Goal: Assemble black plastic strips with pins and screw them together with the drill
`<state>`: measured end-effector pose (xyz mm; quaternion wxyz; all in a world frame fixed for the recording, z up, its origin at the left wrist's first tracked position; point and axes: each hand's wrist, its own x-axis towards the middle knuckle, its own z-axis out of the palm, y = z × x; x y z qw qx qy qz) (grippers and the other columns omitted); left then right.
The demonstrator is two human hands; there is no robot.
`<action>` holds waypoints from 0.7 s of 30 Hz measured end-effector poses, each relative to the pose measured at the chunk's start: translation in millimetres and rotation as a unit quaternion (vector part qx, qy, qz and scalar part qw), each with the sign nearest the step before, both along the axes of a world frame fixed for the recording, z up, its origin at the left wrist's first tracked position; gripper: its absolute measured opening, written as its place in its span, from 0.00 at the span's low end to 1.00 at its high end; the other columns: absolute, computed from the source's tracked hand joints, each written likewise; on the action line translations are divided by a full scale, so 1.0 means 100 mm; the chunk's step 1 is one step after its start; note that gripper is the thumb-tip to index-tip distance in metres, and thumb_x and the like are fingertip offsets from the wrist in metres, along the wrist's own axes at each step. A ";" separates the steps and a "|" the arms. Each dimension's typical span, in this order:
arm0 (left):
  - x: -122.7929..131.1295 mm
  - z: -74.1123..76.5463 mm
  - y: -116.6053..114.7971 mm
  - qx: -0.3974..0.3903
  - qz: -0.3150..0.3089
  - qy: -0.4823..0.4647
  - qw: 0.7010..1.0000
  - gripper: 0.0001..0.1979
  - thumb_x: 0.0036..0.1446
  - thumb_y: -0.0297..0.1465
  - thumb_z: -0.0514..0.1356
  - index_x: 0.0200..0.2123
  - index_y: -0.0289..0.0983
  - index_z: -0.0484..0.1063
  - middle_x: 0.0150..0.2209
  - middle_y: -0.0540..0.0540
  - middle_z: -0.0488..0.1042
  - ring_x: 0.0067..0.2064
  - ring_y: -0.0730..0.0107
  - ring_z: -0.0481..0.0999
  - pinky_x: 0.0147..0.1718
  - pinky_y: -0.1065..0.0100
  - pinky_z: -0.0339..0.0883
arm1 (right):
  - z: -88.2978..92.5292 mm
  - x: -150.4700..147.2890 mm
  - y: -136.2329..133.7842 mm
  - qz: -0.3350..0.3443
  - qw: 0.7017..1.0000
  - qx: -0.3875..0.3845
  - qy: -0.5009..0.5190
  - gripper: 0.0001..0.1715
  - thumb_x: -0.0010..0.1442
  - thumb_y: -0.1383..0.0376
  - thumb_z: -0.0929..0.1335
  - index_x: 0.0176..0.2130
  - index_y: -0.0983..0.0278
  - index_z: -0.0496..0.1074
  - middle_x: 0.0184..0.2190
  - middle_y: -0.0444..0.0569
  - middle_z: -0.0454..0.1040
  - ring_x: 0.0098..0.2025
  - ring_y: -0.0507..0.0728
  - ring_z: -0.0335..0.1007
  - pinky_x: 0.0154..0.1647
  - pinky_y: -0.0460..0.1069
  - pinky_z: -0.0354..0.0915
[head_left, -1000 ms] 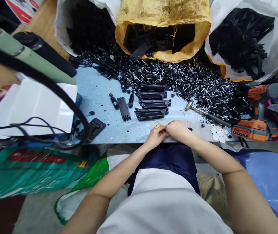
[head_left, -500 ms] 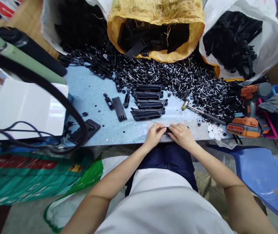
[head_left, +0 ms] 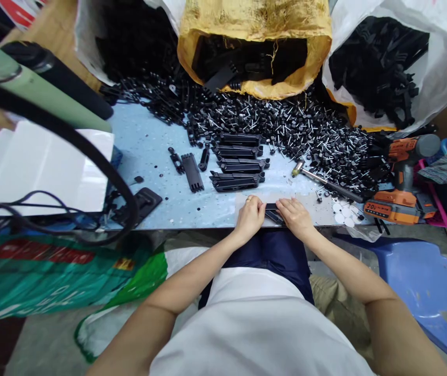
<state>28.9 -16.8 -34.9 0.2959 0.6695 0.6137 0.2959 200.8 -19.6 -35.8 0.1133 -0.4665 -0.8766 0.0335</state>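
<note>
Between my two hands, at the table's front edge, is a black plastic part [head_left: 272, 207], partly covered by my fingers. My left hand [head_left: 249, 215] grips its left end with the fingers closed. My right hand [head_left: 294, 215] is closed over its right end. A second dark piece [head_left: 273, 216] shows just below it, and I cannot tell whether the two are joined. Beyond my hands lies a column of several black folded brackets [head_left: 237, 180]. To their left are a flat black slotted plate [head_left: 192, 172] and small black link pieces [head_left: 204, 157].
A hammer [head_left: 325, 180] lies right of my hands, beside white discs [head_left: 344, 213] and an orange cordless drill [head_left: 399, 177]. A large heap of black-headed pins [head_left: 286, 122] spreads before the yellow sack [head_left: 255, 15]. At left, a black cable [head_left: 90, 156] arches over white sheets [head_left: 47, 167].
My hands have moved slightly apart along the black part, and more of it shows between them. The view has shifted a little.
</note>
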 end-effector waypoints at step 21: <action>-0.10 0.03 0.05 -0.043 -0.025 0.000 0.999 0.13 0.49 0.31 0.58 0.17 0.39 0.57 0.22 0.50 0.63 0.29 0.67 0.68 0.31 0.67 0.63 | 0.27 0.23 0.39 -0.001 1.000 -0.004 0.021 0.21 0.62 0.60 0.58 0.50 0.64 0.69 0.53 0.54 0.68 0.54 0.56 0.62 0.54 0.55 0.62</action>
